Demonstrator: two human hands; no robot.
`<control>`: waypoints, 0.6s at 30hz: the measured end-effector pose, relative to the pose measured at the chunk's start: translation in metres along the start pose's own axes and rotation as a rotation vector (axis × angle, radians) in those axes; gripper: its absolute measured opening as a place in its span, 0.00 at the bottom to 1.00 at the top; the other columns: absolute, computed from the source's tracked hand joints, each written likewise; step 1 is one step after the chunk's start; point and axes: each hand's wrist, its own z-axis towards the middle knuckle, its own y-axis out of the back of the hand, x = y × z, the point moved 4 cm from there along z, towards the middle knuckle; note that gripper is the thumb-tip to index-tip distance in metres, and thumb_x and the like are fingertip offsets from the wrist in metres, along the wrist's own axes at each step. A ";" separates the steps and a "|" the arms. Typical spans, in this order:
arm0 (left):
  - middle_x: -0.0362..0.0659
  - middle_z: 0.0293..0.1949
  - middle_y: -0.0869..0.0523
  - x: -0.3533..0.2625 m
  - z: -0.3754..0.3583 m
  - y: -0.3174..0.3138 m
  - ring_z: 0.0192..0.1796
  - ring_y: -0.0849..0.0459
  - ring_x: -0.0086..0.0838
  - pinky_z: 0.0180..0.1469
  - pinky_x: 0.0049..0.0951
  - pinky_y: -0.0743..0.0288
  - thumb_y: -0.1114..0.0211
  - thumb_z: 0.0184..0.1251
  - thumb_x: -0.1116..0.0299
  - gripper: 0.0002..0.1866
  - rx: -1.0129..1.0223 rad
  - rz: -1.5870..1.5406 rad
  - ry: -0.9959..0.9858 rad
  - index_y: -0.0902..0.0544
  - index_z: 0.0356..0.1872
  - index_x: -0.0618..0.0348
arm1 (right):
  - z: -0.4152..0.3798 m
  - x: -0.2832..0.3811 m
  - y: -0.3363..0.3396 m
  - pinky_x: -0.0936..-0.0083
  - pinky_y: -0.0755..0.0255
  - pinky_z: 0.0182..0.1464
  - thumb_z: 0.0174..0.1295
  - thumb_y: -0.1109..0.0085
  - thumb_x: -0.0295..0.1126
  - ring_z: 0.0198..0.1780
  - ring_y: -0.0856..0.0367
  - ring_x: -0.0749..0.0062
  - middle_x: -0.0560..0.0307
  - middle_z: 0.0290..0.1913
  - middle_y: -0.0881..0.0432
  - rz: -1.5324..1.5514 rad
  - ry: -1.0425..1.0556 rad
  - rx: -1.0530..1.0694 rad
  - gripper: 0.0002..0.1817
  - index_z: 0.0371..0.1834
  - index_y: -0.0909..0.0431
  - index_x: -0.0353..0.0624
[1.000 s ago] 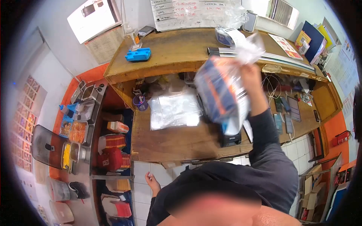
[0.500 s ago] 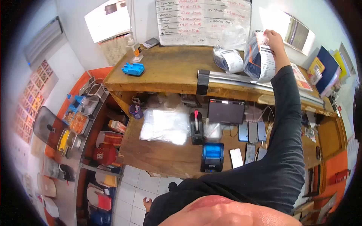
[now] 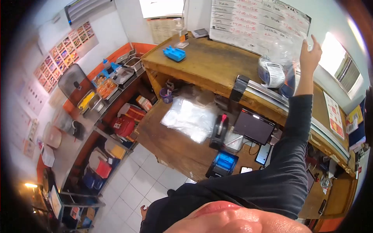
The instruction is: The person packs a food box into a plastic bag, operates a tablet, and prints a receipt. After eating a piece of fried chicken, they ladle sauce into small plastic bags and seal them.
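Note:
My right hand [image 3: 310, 52] is raised over the upper shelf with its fingers apart and nothing in them. Below it, a clear plastic bag with dark contents and a label [image 3: 288, 81] stands on the shelf, partly hidden behind my forearm. Left of that bag sits a second plastic-wrapped package [image 3: 271, 73] with a long white printed slip. My left hand [image 3: 143, 212] hangs low at my side over the tiled floor, mostly hidden by my dark clothing; the visible fingers look apart, holding nothing.
The wooden upper shelf [image 3: 217, 58] carries a blue holder [image 3: 174, 53] and a pump bottle [image 3: 182, 30]. On the desk below lie plastic bags [image 3: 190, 118], a tape dispenser [image 3: 219, 132], a blue-topped printer [image 3: 222, 164], a screen [image 3: 254, 125] and phones [image 3: 263, 153]. Food trays [image 3: 107, 90] line the left counter.
My right hand has let go of the labelled bag and lifted away, its fingers now spread. The view has turned and tilted, showing more of the left counter and floor.

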 end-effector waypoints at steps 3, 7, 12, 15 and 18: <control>0.48 0.27 0.21 -0.005 0.020 0.009 0.27 0.22 0.26 0.30 0.28 0.27 0.38 0.57 0.67 0.24 -0.001 0.101 -0.146 0.37 0.53 0.60 | -0.007 0.094 0.041 0.69 0.35 0.54 0.59 0.46 0.36 0.52 0.29 0.62 0.47 0.46 0.24 0.350 0.039 -0.151 0.15 0.46 0.25 0.39; 0.48 0.25 0.21 0.041 -0.027 0.012 0.25 0.23 0.25 0.28 0.28 0.27 0.39 0.58 0.67 0.24 -0.107 0.219 -0.281 0.37 0.53 0.60 | -0.051 0.184 0.051 0.82 0.33 0.42 0.63 0.52 0.29 0.36 0.26 0.76 0.56 0.34 0.22 1.015 -0.154 0.049 0.11 0.41 0.24 0.33; 0.45 0.23 0.22 -0.030 -0.084 0.040 0.25 0.23 0.26 0.29 0.29 0.28 0.41 0.59 0.66 0.21 -0.115 -0.090 0.024 0.32 0.53 0.58 | -0.151 0.321 0.041 0.86 0.36 0.31 0.63 0.52 0.29 0.27 0.29 0.82 0.58 0.27 0.24 1.394 -0.343 0.380 0.10 0.38 0.24 0.32; 0.45 0.28 0.21 -0.020 -0.106 0.070 0.28 0.22 0.27 0.33 0.30 0.27 0.41 0.59 0.64 0.21 -0.189 -0.227 0.097 0.31 0.53 0.58 | -0.230 0.420 0.033 0.87 0.36 0.30 0.63 0.50 0.30 0.25 0.30 0.84 0.60 0.25 0.25 1.546 -0.505 0.601 0.10 0.38 0.24 0.33; 0.46 0.33 0.20 0.117 -0.101 0.083 0.32 0.20 0.30 0.36 0.29 0.26 0.41 0.59 0.60 0.21 -0.204 -0.366 0.144 0.29 0.52 0.57 | -0.310 0.532 0.049 0.87 0.37 0.27 0.63 0.48 0.32 0.23 0.32 0.86 0.63 0.24 0.26 1.596 -0.678 0.885 0.10 0.37 0.23 0.36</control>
